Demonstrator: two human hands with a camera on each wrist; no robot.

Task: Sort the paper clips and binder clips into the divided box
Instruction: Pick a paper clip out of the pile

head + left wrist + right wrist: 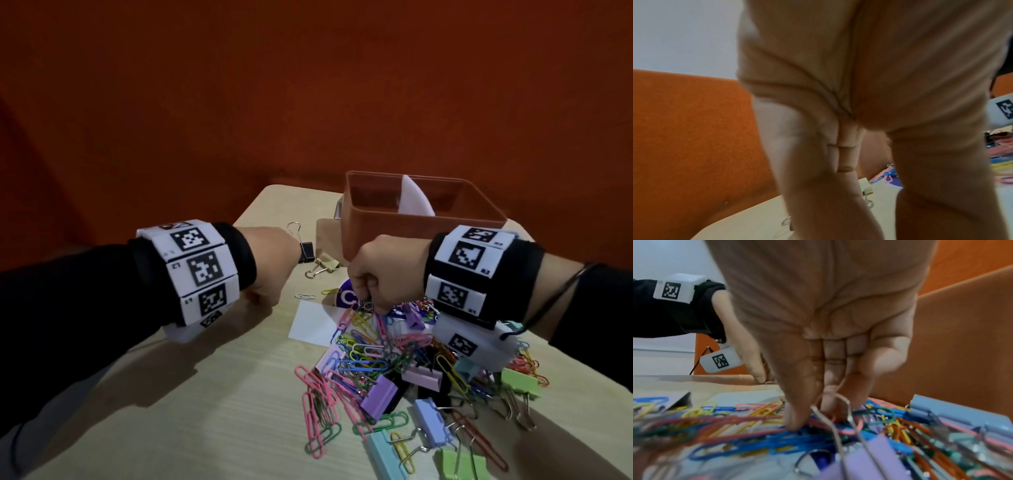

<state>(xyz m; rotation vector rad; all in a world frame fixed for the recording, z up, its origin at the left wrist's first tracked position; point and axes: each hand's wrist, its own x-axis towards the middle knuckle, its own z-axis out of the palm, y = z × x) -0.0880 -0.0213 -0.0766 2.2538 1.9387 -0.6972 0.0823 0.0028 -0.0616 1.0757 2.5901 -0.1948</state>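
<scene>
1. Paper clips (368, 349) and binder clips are lying tangled in one bright heap on the near right of the table (219, 394); a few strays, among them a black binder clip (306, 251), are sitting apart near the left hand (274, 263).
2. The right hand (818, 340) is reaching down into the heap, thumb and fingers (795, 415) closing on the wire handle (838, 404) of a lilac binder clip (877, 456).
3. The left hand is hanging over the table with its fingers pointing down; whether it is gripping anything, I cannot tell.
4. The clips are looking light and stiff; the coated wire ones are likely snagging on each other, so a lift may be dragging neighbours along; the binder clip's wire loop seems the safest hold.
5. The divided box (479, 205) is standing behind the heap, a white partition (416, 202) splitting it in two; both compartments are showing no clips in their visible parts.
</scene>
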